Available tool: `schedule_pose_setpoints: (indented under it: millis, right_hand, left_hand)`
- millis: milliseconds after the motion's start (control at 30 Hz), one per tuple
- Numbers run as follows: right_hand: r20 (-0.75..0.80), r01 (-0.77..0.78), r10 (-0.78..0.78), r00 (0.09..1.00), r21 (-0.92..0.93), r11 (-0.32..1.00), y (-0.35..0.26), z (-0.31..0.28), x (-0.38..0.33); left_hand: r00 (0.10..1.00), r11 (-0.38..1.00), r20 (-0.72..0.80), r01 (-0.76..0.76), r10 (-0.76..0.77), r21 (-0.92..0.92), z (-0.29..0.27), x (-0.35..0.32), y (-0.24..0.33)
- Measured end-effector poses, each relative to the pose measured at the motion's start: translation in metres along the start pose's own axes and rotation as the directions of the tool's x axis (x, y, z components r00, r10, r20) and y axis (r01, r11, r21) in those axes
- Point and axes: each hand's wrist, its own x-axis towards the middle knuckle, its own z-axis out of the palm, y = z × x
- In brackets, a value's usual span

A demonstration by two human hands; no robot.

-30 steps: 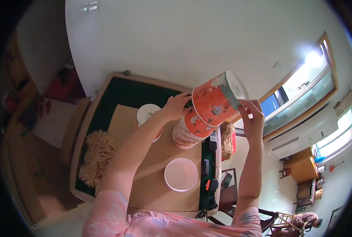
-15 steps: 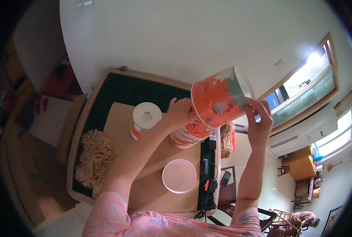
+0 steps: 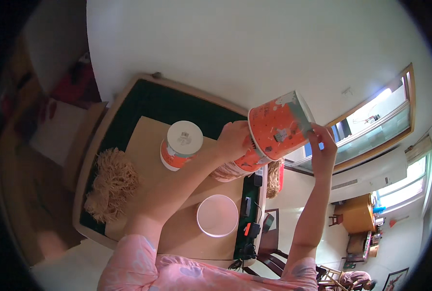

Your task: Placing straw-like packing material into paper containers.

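Orange tub [image 3: 279, 127] raised, both grips clamped on | white-lidded tub [image 3: 181, 144] now uncovered

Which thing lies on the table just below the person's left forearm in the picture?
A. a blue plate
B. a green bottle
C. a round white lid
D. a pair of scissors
C: a round white lid lies flat on the tan mat, below the left forearm, while both hands, left hand and right hand, hold the orange paper bucket up.
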Motion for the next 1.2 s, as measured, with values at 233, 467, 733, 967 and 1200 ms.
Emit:
schedule_pose_setpoints:
  millis: [233,467,733,967,1200]
  right_hand:
    - [0.029,0.030,-0.027,0.999,-0.130,0.991,-0.008,0.010,-0.012]
    - [0.003,0.071,-0.072,0.997,-0.184,0.980,-0.006,0.007,-0.010]
    - [0.089,0.012,0.002,0.996,-0.161,0.987,0.008,0.033,-0.024]
    - [0.154,0.025,0.003,0.988,-0.185,0.982,0.014,0.051,-0.046]
    - [0.116,0.069,-0.042,0.992,-0.243,0.967,0.023,0.076,-0.074]
  left_hand:
    - [0.942,0.947,0.133,0.317,-0.309,-0.042,0.007,-0.005,0.000]
    - [0.940,0.944,0.077,0.331,-0.331,0.018,0.014,-0.020,-0.010]
    - [0.958,0.955,0.000,0.286,-0.287,0.080,0.022,-0.034,-0.016]
    - [0.891,0.902,0.162,0.401,-0.425,0.161,-0.003,-0.100,0.004]
    - [0.879,0.883,0.083,0.467,-0.469,0.043,-0.010,-0.247,0.012]
